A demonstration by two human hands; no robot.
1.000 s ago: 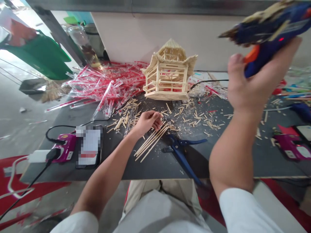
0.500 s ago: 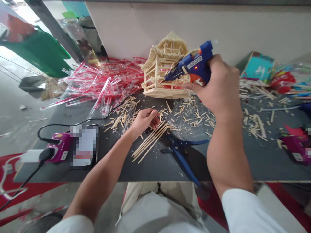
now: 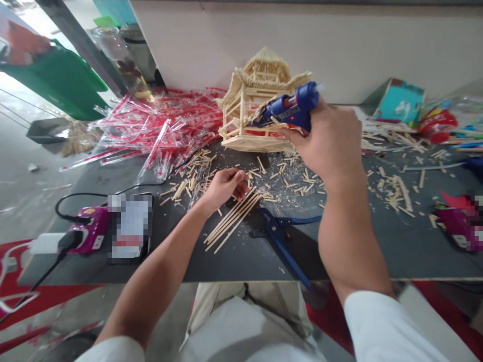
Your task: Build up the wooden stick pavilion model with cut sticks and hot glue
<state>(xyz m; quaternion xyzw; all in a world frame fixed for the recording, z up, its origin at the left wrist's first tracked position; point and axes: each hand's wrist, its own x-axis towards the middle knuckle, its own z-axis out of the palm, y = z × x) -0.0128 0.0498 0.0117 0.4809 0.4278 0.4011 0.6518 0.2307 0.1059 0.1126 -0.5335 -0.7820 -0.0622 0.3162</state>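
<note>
My right hand [image 3: 332,141] grips a blue hot glue gun [image 3: 289,108] with a small red light on its side. The gun's nozzle end points left, in front of a model pavilion [image 3: 241,110] built from thin wooden sticks; I cannot tell whether the tip touches it. My left hand [image 3: 228,188] rests low over the table, its fingers loosely curled and the thumb apart from them, with nothing visible in it. Just below those fingers lies a row of long wooden sticks [image 3: 230,226]. Blue-handled cutters [image 3: 277,234] lie to the right of these sticks.
Red-and-clear plastic wrappers [image 3: 162,120] are heaped at the back left. Short stick offcuts [image 3: 307,183] litter the tabletop [image 3: 169,264]. A phone [image 3: 130,229] and a purple power socket [image 3: 90,229] with cables lie left. A turquoise box [image 3: 400,103] stands back right.
My right hand has moved slightly left and down with the glue gun, which is now tilted differently. My left hand, the sticks and the cutters have stayed in place.
</note>
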